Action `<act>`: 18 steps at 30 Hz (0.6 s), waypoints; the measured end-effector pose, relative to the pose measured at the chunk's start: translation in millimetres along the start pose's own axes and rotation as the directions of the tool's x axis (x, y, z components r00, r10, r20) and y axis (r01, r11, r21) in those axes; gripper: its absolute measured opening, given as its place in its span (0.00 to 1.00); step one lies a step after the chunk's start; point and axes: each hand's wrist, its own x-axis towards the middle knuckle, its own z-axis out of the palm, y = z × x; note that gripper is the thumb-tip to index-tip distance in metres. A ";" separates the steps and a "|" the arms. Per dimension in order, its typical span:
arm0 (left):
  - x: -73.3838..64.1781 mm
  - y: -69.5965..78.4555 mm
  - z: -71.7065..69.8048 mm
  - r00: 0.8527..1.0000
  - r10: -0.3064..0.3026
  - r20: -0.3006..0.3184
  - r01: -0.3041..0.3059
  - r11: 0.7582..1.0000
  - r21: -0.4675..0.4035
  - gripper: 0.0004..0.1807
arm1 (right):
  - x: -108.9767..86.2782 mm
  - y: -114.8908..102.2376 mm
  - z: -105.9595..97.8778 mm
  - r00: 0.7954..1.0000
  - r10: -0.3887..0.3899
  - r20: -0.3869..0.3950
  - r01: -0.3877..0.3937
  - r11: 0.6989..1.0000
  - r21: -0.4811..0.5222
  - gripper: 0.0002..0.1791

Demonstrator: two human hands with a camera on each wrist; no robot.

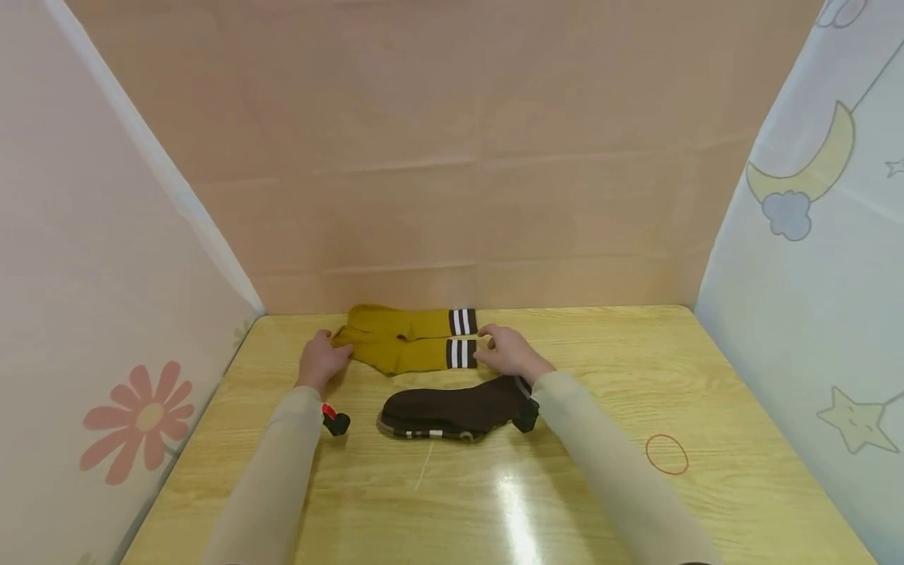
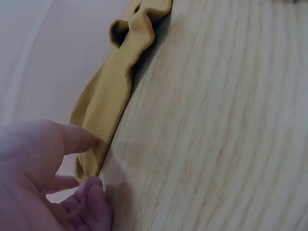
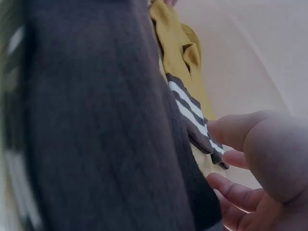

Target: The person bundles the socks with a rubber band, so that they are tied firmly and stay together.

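Two mustard-yellow socks with dark, white-striped cuffs lie side by side at the back of the table. The nearer sock [image 1: 395, 357] has its toe pinched by my left hand [image 1: 323, 361]; in the left wrist view the thumb [image 2: 79, 139] presses on the fabric. Behind it is the farther sock [image 1: 424, 320], and a small wrinkle stands up between the two. At the cuff ends, my right hand [image 1: 510, 351] has its fingers apart and loosely bent. Its thumb [image 3: 231, 130] is close beside the striped cuff [image 3: 190, 110]; contact cannot be told.
A dark brown pair of socks [image 1: 452, 410] lies nearer me, partly under the right wrist. A red ring [image 1: 667, 454] is on the table at right. Fabric walls border the back and both sides. Small black devices are at both wrists.
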 end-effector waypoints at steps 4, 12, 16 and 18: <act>-0.4 -3.1 -2.2 1.000 0.031 0.005 -0.031 0.998 0.051 0.38 | 7.9 4.2 7.0 0.999 0.027 0.017 -0.027 0.999 -0.024 0.29; 3.6 -8.1 -4.2 1.000 0.027 0.014 -0.027 0.998 0.053 0.36 | 18.0 0.9 12.4 0.997 0.074 0.026 -0.071 0.991 -0.117 0.31; 6.6 -9.4 -7.5 1.000 0.018 0.021 -0.020 0.998 0.061 0.34 | 19.8 -3.0 16.1 0.996 0.092 0.002 -0.090 0.974 -0.209 0.33; 8.2 -9.7 -9.1 1.000 0.017 0.017 -0.018 0.998 0.059 0.33 | 19.5 -4.6 17.1 0.995 0.097 -0.022 -0.100 0.966 -0.237 0.33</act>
